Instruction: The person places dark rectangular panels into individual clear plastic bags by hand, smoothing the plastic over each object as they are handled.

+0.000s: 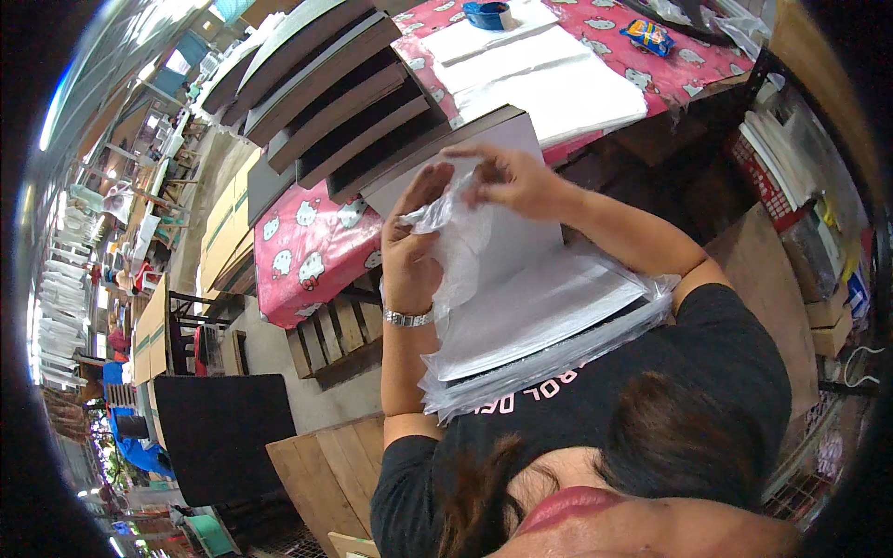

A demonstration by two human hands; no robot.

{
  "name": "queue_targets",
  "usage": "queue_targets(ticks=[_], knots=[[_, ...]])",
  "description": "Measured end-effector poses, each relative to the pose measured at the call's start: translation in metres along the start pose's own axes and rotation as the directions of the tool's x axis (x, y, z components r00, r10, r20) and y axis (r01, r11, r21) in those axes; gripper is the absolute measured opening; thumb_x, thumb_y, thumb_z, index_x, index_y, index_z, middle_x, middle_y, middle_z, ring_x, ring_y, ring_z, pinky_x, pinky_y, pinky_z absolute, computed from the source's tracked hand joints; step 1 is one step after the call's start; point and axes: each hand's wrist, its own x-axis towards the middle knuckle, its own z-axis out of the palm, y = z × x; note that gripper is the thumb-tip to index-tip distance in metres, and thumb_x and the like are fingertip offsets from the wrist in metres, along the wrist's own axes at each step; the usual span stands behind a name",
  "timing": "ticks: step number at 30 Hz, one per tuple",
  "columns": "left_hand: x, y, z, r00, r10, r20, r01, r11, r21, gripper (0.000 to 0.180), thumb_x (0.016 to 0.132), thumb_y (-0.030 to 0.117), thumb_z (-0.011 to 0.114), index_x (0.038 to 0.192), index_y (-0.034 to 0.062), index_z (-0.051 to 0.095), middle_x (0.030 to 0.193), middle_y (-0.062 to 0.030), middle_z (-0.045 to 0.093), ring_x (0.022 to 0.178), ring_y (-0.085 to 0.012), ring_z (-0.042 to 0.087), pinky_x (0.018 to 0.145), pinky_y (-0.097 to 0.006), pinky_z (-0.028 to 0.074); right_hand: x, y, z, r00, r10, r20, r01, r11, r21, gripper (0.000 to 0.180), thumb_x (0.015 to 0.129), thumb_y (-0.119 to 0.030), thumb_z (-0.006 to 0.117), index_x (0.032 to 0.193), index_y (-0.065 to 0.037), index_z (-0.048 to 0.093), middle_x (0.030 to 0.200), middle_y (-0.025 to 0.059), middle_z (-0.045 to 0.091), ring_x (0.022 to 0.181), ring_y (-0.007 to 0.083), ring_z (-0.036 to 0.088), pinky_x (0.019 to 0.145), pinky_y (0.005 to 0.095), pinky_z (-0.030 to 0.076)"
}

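Pink cartoon-print tablecloth (312, 246) covering the table, stacked dark-edged boards (335, 102) lying across it, their far ends running out of view. Against the cloth's near edge, a white flat board (521, 298) leaning on the person's chest, its lower end disappearing inside a clear plastic bag (521, 367). Above it, left hand (409, 256) and right hand (507, 177) both pinching the bag's crumpled mouth; fingertips partly hiding behind plastic.
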Motion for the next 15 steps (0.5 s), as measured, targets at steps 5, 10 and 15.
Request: queue_targets(ticks=[5,10,15], knots=[[-0.007,0.001,-0.015,0.963,-0.033,-0.268,0.083,0.981,0.178,0.025,0.077,-0.003,0.061,0.101,-0.0042,0.057,0.100,-0.0141,0.063,0.090,-0.0193,0.062,0.085,-0.031,0.049,0.008,-0.006,-0.001,0.985,-0.106,-0.138,0.120,0.988,0.097,0.030,0.080,-0.008,0.067,0.108,-0.005,0.057,0.079,0.0016,0.059,0.077,0.0080,0.056,0.075,0.0221,0.046],[-0.004,-0.003,-0.008,0.925,0.112,-0.362,-0.017,0.967,0.254,0.021,0.076,0.002,0.069,0.076,0.0048,0.048,0.073,-0.0071,0.064,0.067,-0.0153,0.064,0.066,-0.030,0.053,0.016,-0.008,-0.001,0.986,0.007,-0.164,0.014,0.992,0.127,0.010,0.082,-0.012,0.066,0.082,-0.003,0.061,0.075,0.0005,0.059,0.074,0.0081,0.055,0.071,0.0220,0.045],[-0.004,-0.017,-0.007,0.910,0.270,-0.314,-0.133,0.909,0.395,0.021,0.077,0.003,0.069,0.079,0.0062,0.048,0.072,-0.0001,0.059,0.064,-0.0081,0.054,0.059,-0.021,0.043,0.028,0.005,0.001,0.927,-0.149,-0.343,0.143,0.989,-0.044,0.013,0.083,-0.016,0.065,0.082,-0.003,0.062,0.072,0.0018,0.059,0.073,0.0098,0.057,0.071,0.0225,0.047]])
